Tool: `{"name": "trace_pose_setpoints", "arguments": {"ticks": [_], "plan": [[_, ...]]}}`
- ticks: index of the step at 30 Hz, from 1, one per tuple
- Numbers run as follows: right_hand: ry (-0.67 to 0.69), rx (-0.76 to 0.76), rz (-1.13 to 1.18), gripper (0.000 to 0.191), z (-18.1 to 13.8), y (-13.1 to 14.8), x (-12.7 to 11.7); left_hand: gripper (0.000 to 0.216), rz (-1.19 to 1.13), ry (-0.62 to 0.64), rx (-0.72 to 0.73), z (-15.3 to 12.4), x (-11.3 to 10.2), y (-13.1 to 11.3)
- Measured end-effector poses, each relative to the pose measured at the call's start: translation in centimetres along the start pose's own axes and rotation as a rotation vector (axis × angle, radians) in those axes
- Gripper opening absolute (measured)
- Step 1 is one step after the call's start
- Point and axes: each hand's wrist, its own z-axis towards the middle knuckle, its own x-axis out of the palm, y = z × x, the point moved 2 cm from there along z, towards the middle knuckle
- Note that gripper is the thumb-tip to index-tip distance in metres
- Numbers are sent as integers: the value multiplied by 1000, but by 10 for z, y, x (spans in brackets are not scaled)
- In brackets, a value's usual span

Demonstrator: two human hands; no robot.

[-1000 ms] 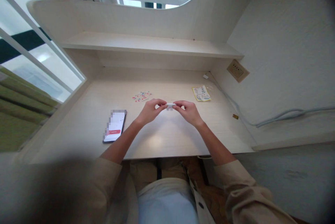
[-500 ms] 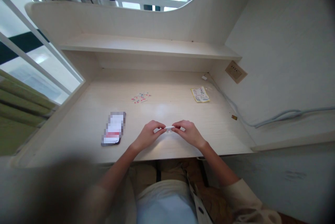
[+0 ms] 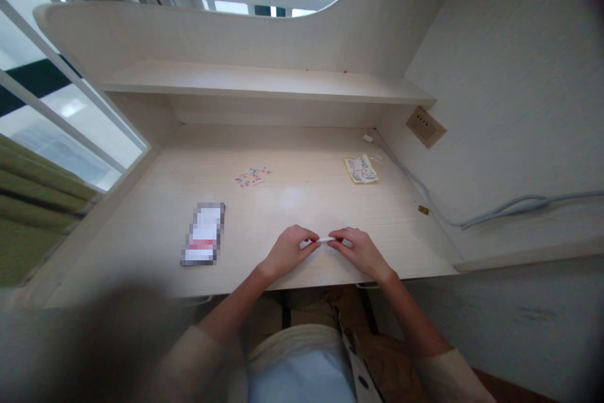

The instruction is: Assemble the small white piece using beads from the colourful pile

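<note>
Left hand (image 3: 287, 251): fingers (image 3: 306, 241) pinched shut on the left end of a small white strip (image 3: 324, 239), knuckles resting low over the bench (image 3: 292, 202).
Right hand (image 3: 361, 251): fingers (image 3: 340, 239) likewise clamped on the strip's right end, so the two hands meet almost tip to tip.
Small white strip: held flat between the two sets of fingers, just above the bench near its front edge; too small to tell what it is made of.
Doing it well, as a judgement: a piece this slight wants a light, even pinch from both sides, with the wrists steadied on the bench so neither end twists or slips out.
Left of the fingers: one phone (image 3: 202, 241), lying flat on the bench, well apart from the left hand.
Beyond the fingers, to the left: one small scatter of pink and blue bits (image 3: 253, 176); the separate pieces are too small to count.
Beyond the fingers, to the right: one yellow-edged printed card (image 3: 361, 168), flat on the bench.
Right of the fingers: one small brass-coloured piece (image 3: 423, 209) near the wall, and one grey cable (image 3: 500, 209) running along the wall from the back corner.
Further out: one wall socket plate (image 3: 426, 127) above the cable, and one shelf (image 3: 264, 82) across the back.
Count: two hands, one strip, one phone, one card, one cable.
</note>
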Motion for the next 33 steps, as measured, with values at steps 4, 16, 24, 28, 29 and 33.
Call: {"name": "trace_pose_setpoints", "arguments": {"ticks": [4,16,24,28,29,33], "plan": [[26,43,-30,20,-15,-24,-19,18,30,47,34,21,27,-15],[15,134,-59,21,-32,-58,-59,23,40,96,89,61,70,-35],[47,141,-53,20,-33,-60,-51,20,80,113,52,59,76,-30],[64,129,-23,19,-34,-61,-48,19,106,117,56,58,78,-30],[63,127,-18,19,-34,-60,-48,19,111,121,57,58,78,-31],[59,128,2,18,-33,-60,-48,19,120,142,45,59,78,-31]]}}
